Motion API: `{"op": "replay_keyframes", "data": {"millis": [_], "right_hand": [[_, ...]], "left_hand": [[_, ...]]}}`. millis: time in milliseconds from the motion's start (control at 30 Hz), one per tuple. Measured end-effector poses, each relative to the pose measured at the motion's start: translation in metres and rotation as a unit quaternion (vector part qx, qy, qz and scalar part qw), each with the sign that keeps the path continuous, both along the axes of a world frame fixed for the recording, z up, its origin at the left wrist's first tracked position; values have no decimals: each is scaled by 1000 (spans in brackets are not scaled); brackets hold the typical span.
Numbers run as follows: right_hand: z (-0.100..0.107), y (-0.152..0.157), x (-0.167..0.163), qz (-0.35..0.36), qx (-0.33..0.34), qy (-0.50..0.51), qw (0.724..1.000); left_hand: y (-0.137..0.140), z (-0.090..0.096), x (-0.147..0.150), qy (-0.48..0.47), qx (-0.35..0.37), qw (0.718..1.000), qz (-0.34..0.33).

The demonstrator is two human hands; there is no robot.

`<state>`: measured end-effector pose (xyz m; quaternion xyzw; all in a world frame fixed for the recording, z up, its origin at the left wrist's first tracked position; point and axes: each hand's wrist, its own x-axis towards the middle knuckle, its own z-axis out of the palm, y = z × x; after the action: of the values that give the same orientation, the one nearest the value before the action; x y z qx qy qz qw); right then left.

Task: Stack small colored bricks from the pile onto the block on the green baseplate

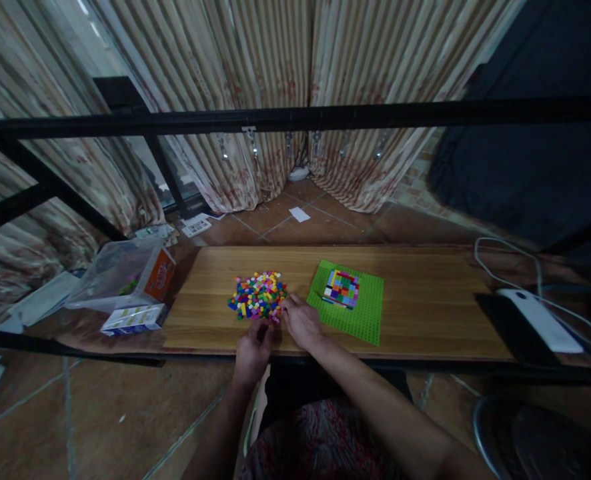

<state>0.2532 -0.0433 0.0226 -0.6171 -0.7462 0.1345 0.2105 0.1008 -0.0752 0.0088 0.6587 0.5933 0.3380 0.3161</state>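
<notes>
A loose pile of small colourful toy building bricks [258, 293] lies on the wooden tabletop in front of me. My left hand [253, 350] is at the pile's front edge, its thumb and fingers drawn together in a pinch. Whatever may be between them is too small to make out. At the right edge of the pile, my right hand [301, 321] has its fingers curled and closed among the bricks, and their tips are partly hidden. Right of that hand lies a green studded baseplate [365, 313], turned at an angle, with a multicoloured square of bricks [342, 289] built on it.
On the left stand a clear plastic box [110, 273] with an orange label and a small carton [134, 320]. A white device [540, 320], a black flat item [513, 327] and a cable [508, 243] are at the right. A black metal bar [295, 120] crosses beyond the table [430, 293].
</notes>
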Motion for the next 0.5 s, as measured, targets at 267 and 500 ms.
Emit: {"op": "replay_keyframes", "data": {"millis": [267, 500], "right_hand": [[31, -14, 21, -32, 68, 130, 989], [38, -29, 115, -191, 130, 181, 956]], "left_hand": [[1, 3, 0, 21, 1, 1000, 6], [1, 2, 0, 15, 0, 1000, 4]]}}
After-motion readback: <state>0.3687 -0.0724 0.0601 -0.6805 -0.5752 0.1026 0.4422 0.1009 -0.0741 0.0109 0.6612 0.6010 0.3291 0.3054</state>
